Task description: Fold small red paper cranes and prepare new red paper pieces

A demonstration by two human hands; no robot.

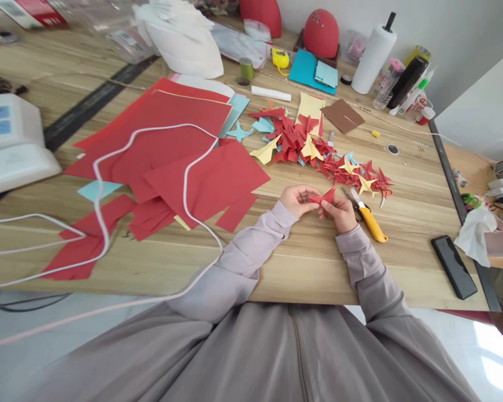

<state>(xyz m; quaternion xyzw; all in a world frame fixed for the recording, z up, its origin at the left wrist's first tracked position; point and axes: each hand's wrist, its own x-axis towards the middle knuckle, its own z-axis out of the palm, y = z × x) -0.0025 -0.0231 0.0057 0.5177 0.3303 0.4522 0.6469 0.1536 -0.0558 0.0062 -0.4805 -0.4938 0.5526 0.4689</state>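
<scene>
Between my two hands is a small folded red paper piece with pointed ends, held just above the wooden table. My left hand pinches its left end between thumb and fingers. My right hand grips the other side, thumb on top of the fold. Beyond my hands lies a pile of folded red paper shapes, mixed with yellow and light blue ones. A yellow utility knife rests beside my right hand, partly over dark-handled scissors.
Stacked red paper sheets cover the left side, crossed by a white cable. A black phone lies near the right edge. Brown paper, a yellow tape measure and a white ribbed bottle stand or lie farther back.
</scene>
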